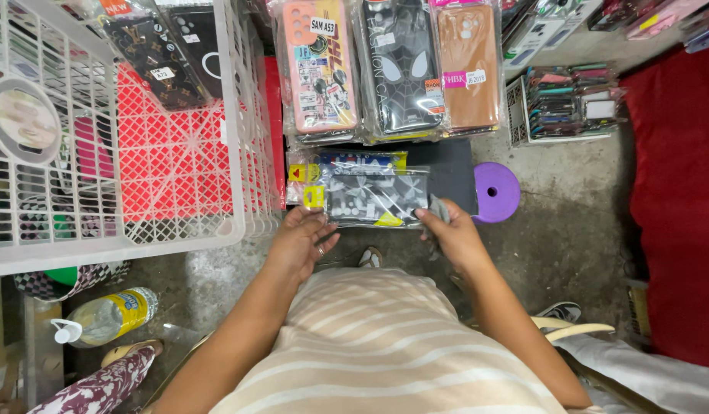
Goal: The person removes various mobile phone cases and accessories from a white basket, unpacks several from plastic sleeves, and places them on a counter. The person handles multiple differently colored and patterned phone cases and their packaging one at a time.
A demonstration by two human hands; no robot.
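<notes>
The packaged phone case [376, 198] is a flat rectangle sealed in a clear plastic sleeve, its face printed in a grey and black pattern with pale shapes, with a small yellow tag at its left end and a yellow mark at its lower edge. It is held level, long side across, just above the near edge of a dark board [450, 172] that lies on the concrete floor [569, 230]. The left hand [299, 239] grips the sleeve's left end, fingers curled over it, a ring on one finger. The right hand [454, 234] is closed on the sleeve's right end together with a small grey cloth [437, 208]. A second packet with blue and yellow print [362, 161] lies just behind the held one. Further back on the board, three larger packaged cases stand side by side: pink [320, 69], black [400, 69] and brown [467, 65]. A purple round stool [496, 192] touches the board's right edge. A white plastic basket [139, 230] stands to the left, a red cloth [676, 192] to the right.
</notes>
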